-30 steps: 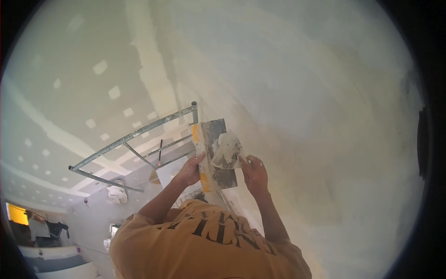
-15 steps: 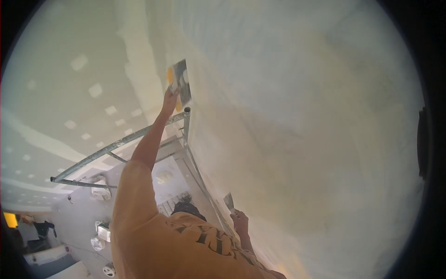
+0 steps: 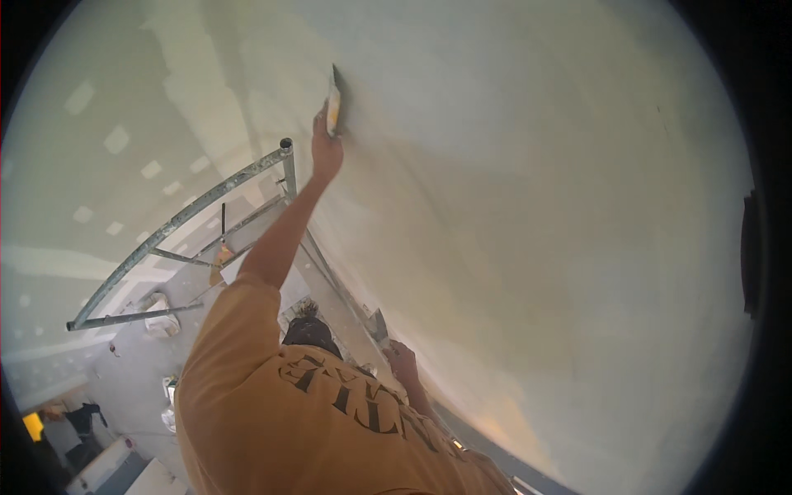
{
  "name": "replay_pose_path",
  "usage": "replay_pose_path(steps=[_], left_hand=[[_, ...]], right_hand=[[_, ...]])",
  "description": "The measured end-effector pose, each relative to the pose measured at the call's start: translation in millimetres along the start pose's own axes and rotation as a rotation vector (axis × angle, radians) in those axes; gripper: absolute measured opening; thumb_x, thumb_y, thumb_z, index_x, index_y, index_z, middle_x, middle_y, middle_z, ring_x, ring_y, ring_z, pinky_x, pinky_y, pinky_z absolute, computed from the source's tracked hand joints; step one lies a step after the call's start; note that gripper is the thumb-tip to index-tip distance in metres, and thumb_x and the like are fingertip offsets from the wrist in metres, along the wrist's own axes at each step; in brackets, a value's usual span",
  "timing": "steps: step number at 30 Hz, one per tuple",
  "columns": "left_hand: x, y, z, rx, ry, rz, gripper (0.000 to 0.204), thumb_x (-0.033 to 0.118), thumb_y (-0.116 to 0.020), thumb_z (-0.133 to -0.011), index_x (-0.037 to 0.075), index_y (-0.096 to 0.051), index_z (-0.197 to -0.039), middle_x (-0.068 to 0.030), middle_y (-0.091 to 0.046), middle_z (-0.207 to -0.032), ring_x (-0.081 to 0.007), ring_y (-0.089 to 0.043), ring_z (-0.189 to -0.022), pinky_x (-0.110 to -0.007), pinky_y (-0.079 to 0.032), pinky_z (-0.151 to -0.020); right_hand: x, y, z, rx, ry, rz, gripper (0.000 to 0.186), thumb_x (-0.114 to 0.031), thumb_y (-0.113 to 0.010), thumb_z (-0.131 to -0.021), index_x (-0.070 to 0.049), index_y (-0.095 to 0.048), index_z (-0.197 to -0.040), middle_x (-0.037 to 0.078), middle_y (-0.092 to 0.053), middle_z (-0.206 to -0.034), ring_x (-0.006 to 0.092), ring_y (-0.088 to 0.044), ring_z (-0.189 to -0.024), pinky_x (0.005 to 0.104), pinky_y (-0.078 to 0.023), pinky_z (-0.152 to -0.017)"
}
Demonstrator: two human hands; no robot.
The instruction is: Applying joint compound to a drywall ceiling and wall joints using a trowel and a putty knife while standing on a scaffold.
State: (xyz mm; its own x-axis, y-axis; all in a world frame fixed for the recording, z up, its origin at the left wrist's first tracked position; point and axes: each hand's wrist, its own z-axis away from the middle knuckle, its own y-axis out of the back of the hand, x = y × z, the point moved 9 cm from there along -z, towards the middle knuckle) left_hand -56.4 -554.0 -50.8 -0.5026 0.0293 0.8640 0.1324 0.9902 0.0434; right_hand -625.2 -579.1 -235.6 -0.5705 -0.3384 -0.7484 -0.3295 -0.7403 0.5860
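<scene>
My left arm reaches up across the picture, and my left hand [image 3: 327,142] is wrapped round a finishing trowel [image 3: 334,115]. The trowel has a yellowish handle and is seen nearly edge-on, its blade at the pale plastered wall [image 3: 528,231]. Lower down, close to the wall's left edge, my right hand [image 3: 402,363] is closed round a putty knife [image 3: 379,325]. This knife's small metal blade points up, and its handle is mostly hidden by my fingers. An orange-brown sleeve covers my left upper arm.
A curved metal scaffold rail [image 3: 181,219] stands left of my raised arm. Behind it is a greenish board surface [image 3: 58,181] with several pale filler patches. Below lie a whitish bag [image 3: 162,317] and light boards [image 3: 148,478] on the grey floor [image 3: 124,396].
My left hand has moved up and right along the wall, and the trowel has turned from showing its face to edge-on. My right hand, still holding the knife, appears slightly further left and higher.
</scene>
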Motion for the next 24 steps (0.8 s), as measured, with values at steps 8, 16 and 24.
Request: replay_pose_path(steps=[8,16,24], left_hand=[[153,-82,194,-0.099,0.009,-0.107,0.091,-0.02,-0.05,-0.076,0.004,-0.022,-0.159,-0.0182,-0.027,-0.162,-0.0473,-0.028,-0.144,-0.052,-0.021,-0.122],[257,-148,365,-0.163,0.015,-0.04,0.089,-0.018,-0.053,-0.077,0.005,-0.025,-0.158,-0.0221,-0.024,-0.162,-0.0455,-0.024,-0.146,-0.054,-0.022,-0.121],[325,-191,479,-0.214,0.064,-0.001,0.088,-0.019,-0.049,-0.076,-0.001,-0.019,-0.157,-0.0249,-0.016,-0.163,-0.0472,-0.02,-0.146,-0.053,-0.018,-0.12]], right_hand=[[71,41,57,0.021,0.137,0.129,0.043,-0.023,-0.07,-0.089,-0.001,-0.066,-0.126,0.024,-0.07,-0.114,0.0344,-0.069,-0.101,0.0422,-0.054,-0.087],[177,104,150,0.057,-0.199,-0.046,0.04,-0.024,-0.069,-0.089,-0.003,-0.068,-0.123,0.016,-0.072,-0.089,0.0224,-0.067,-0.071,0.0373,-0.054,-0.067],[231,166,240,0.153,-0.332,-0.08,0.038,-0.026,-0.068,-0.087,-0.004,-0.071,-0.117,0.012,-0.068,-0.076,0.0192,-0.064,-0.066,0.0369,-0.052,-0.064]])
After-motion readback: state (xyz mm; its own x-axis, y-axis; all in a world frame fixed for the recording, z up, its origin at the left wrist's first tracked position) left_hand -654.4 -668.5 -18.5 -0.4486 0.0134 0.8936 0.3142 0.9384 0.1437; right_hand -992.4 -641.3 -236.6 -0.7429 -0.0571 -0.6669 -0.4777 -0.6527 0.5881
